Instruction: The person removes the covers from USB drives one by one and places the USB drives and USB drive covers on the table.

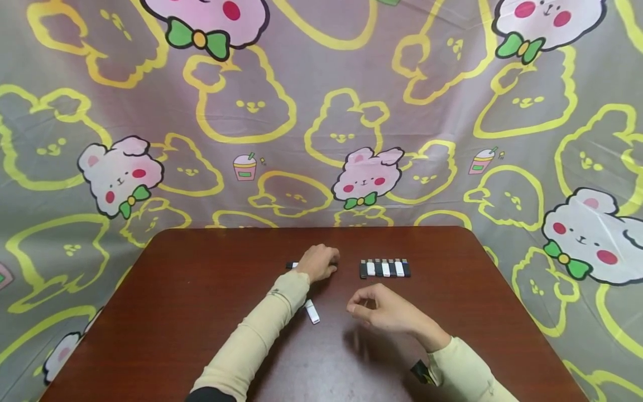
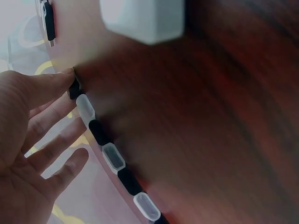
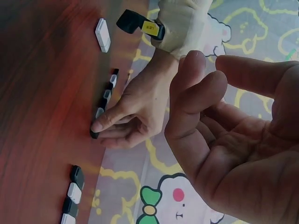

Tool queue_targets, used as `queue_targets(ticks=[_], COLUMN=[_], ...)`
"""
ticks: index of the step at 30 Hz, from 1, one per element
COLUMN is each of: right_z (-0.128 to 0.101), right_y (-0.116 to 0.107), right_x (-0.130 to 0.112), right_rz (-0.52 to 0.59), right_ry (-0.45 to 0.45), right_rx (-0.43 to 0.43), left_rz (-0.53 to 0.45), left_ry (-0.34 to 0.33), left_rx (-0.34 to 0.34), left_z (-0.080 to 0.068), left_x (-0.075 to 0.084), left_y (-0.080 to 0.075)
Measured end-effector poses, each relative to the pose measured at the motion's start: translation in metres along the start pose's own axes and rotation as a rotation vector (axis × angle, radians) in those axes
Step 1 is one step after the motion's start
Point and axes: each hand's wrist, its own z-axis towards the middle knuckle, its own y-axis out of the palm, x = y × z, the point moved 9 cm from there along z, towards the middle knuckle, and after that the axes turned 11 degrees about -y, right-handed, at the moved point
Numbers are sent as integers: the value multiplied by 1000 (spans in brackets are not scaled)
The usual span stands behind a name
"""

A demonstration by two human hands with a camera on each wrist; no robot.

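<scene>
Black and white caps (image 1: pixel 384 268) sit in a tight row near the far edge of the brown table (image 1: pixel 201 312). Just left of them, the left hand (image 1: pixel 318 262) rests relaxed-fingered over a second short row (image 3: pixel 106 95), its fingertip apparently touching the end black piece. One white piece (image 1: pixel 312 311) lies alone beside the left sleeve. The right hand (image 1: pixel 382 310) hovers loosely curled, holding nothing, with bare wood around it.

We are seeing the left hand (image 1: pixel 317 262) covering most of a small black-and-white row (image 1: pixel 292 265) on the table (image 1: pixel 201 290); only that row's left end is showing. In the left wrist view a white block (image 2: pixel 142 18) is getting cut off by the top edge, blurred. The left sleeve (image 1: pixel 261 329) is hiding part of a white stick (image 1: pixel 312 311).
</scene>
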Motion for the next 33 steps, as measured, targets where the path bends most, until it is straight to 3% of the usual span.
queue_targets(ticks=[19,22,28,33], right_z=[-1,1,8,20], right_y=[-7,-10,-20,-24], right_x=[-3,-3,2,2], right_rz=[6,-27,-139,-198], right_ry=[-9,-15,-12,-70], right_rx=[-26,-20,16,56], left_rz=[-52,-82,-149,-171], left_ry=[1,-14,-63,-157], left_rx=[0,31,189,231], left_z=[-2,-5,-28,-62], left_x=[-8,-13,-35,-71], left_y=[0,-6,-37,-56])
